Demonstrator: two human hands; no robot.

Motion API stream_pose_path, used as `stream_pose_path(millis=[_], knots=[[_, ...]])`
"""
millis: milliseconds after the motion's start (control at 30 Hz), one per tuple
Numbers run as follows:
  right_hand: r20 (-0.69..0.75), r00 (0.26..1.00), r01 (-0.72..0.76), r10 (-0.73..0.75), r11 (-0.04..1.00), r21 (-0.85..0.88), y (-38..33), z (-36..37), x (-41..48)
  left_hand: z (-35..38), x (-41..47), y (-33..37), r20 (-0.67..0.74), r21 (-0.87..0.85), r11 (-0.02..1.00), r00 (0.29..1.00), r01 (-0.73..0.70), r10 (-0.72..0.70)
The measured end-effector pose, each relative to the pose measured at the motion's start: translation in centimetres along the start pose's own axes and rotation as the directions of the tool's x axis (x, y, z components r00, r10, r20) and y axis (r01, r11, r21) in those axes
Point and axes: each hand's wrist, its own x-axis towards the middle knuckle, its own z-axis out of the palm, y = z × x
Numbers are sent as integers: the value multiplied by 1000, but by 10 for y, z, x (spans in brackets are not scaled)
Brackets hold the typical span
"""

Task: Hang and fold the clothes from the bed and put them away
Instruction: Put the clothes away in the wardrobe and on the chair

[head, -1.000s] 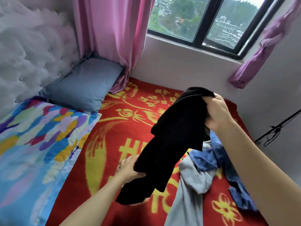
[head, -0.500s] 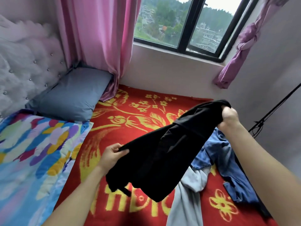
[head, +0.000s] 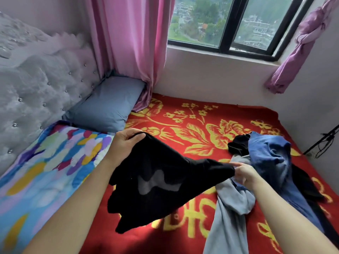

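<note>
Fingers [head: 133, 133] of your L hand [head: 124, 143] grip one corner of the black garment [head: 161, 180]; R hand [head: 247, 176] pinches the other, holding it spread above the bed [head: 183, 125]. Early on, I'd say: nothing folded/hung yet; denim piece [head: 269, 154], grey garment [head: 233, 208] + 2nd black item [head: 238, 145] lie heaped.

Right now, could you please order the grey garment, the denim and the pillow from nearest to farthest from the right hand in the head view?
1. Grey garment, directly beneath the right hand.
2. Denim, just to the hand's right, almost as near.
3. Pillow, far off to the left.
</note>
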Motion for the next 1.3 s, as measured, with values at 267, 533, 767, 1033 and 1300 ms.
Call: stream_pose_path(millis=[267, 533, 767, 1033, 1300], knots=[[361, 738, 668, -570, 693, -271, -1, 129, -45, 6, 2, 24, 31, 37, 999, 999, 14, -15], [565, 451, 893, -691, 353, -280, 24, 213, -83, -16, 2, 33, -120, -75, 991, 986, 108, -116], [396, 387, 920, -833, 378, -103, 0, 233, -96, -38, -3, 35, -154, -30, 991, 979, 133, -136], [348, 600, 784, -720, 615, -78, -85, 218, -112, -58, -15, 16, -209, 544, 828, 978, 137, -24], [474, 519, 854, -711, 404, -328, -116, 227, -132, -10, -57, -2, 29, 300, 954, 999, -28, 20]])
